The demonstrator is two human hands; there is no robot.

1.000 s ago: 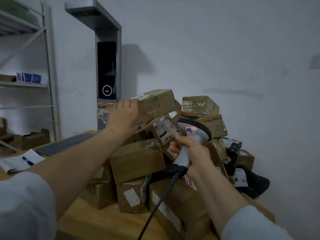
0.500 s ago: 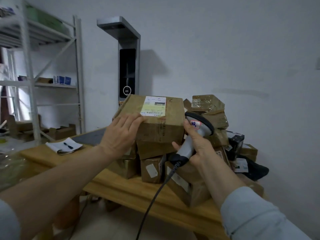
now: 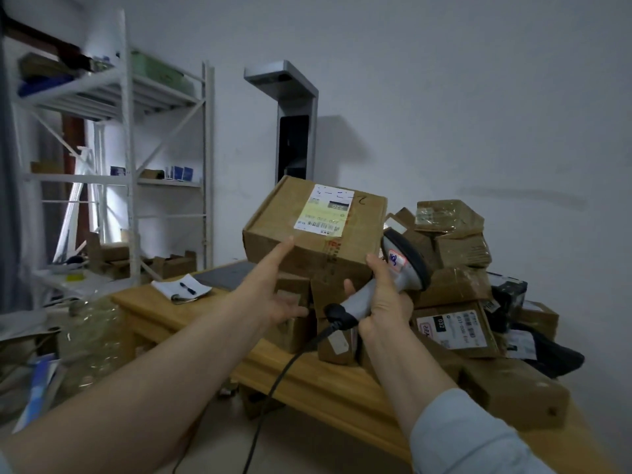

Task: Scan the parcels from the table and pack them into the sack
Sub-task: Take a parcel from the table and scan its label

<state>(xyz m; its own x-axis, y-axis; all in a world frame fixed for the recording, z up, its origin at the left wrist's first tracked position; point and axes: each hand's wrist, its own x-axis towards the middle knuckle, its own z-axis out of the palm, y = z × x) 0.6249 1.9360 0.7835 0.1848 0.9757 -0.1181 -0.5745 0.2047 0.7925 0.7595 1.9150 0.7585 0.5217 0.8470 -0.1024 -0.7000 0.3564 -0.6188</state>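
Observation:
A brown cardboard parcel (image 3: pixel 307 248) with a white and yellow label (image 3: pixel 325 210) on top is raised and tilted over the pile of parcels (image 3: pixel 455 251) on the wooden table (image 3: pixel 307 381). My left hand (image 3: pixel 273 295) presses straight fingers against the parcel's lower left front, with the index finger pointing up along it. My right hand (image 3: pixel 383 302) grips the handle of a grey corded barcode scanner (image 3: pixel 407 265) and touches the parcel's right front corner. The scanner's head sits just right of the parcel. No sack is plainly in view.
A notepad with a pen (image 3: pixel 184 289) and a dark mat (image 3: pixel 225 275) lie on the table's left end. A tall grey kiosk (image 3: pixel 294 131) stands behind. White metal shelving (image 3: pixel 130 165) fills the left. Crumpled clear plastic (image 3: pixel 89 336) lies on the floor below.
The parcel has come up off the pile and tilted toward me. My left hand slid lower on its front with the fingers straightened. The view has pulled back and turned left.

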